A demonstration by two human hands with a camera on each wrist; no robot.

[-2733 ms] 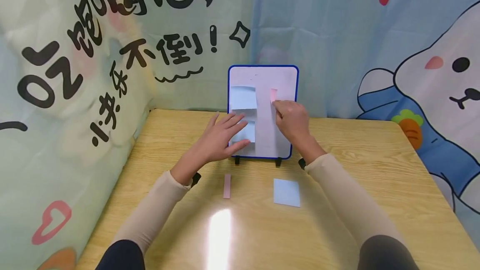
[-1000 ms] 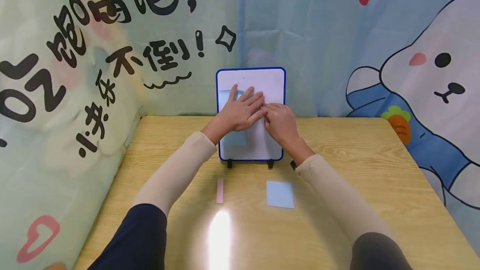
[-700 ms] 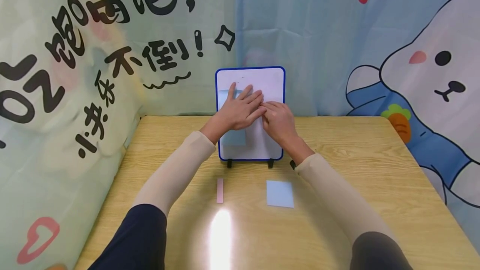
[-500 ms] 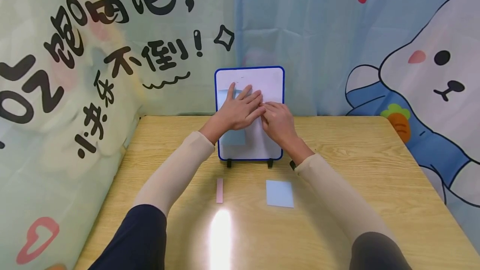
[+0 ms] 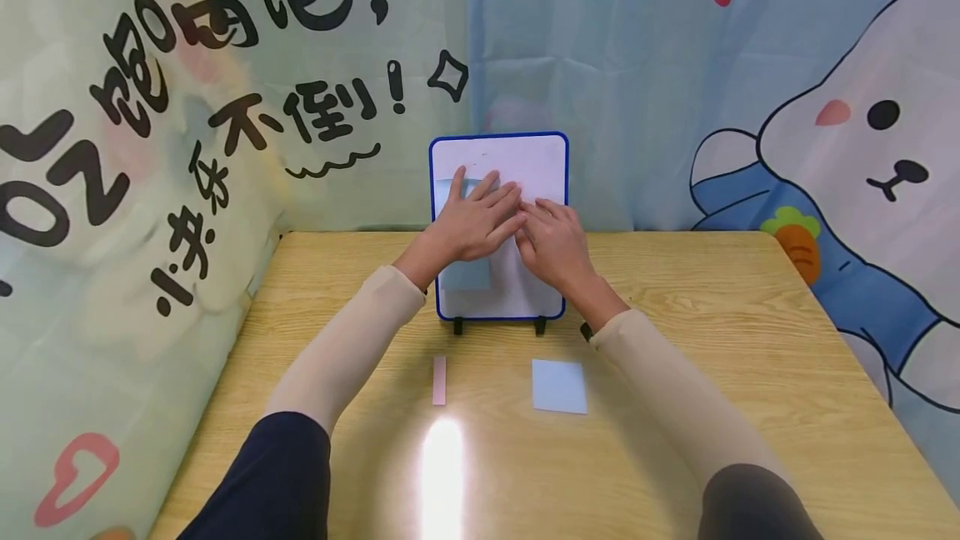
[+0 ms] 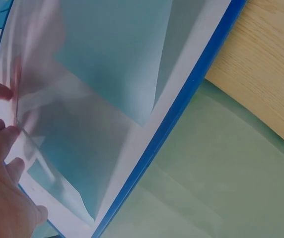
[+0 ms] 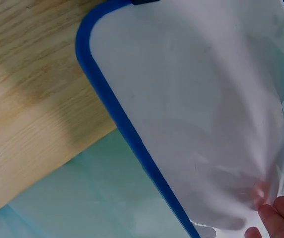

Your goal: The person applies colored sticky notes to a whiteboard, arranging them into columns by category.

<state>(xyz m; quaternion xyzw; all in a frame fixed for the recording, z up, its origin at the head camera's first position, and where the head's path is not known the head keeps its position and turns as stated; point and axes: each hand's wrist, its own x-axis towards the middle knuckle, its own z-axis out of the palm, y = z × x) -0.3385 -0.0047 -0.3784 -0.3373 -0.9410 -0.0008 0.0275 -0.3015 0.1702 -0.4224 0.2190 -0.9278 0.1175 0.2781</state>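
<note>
A blue-framed whiteboard (image 5: 546,158) stands upright on the table, with two light-blue paper notes on its left half. Part of the upper note (image 5: 447,190) shows behind my left hand (image 5: 471,225), whose spread fingers lie over the board. The lower note (image 5: 467,277) shows beneath that hand. My right hand (image 5: 553,238) rests at the middle of the board, fingers fairly straight and tips close beside the left fingers. Between the fingertips, a narrow pink paper strip (image 6: 17,89) shows edge-on in the left wrist view. In the head view the hands cover most of it.
On the wooden table (image 5: 675,407) lie a second pink strip (image 5: 439,381) and a square light-blue note (image 5: 559,387), in front of the board. Black feet (image 5: 540,326) hold the board up. A printed cloth backdrop (image 5: 600,82) hangs behind and to the left.
My left hand has moved up and right from the lower note to the middle. The right hand, earlier curled at the pink strip, has loosened and straightened its fingers. Loose papers stay put.
</note>
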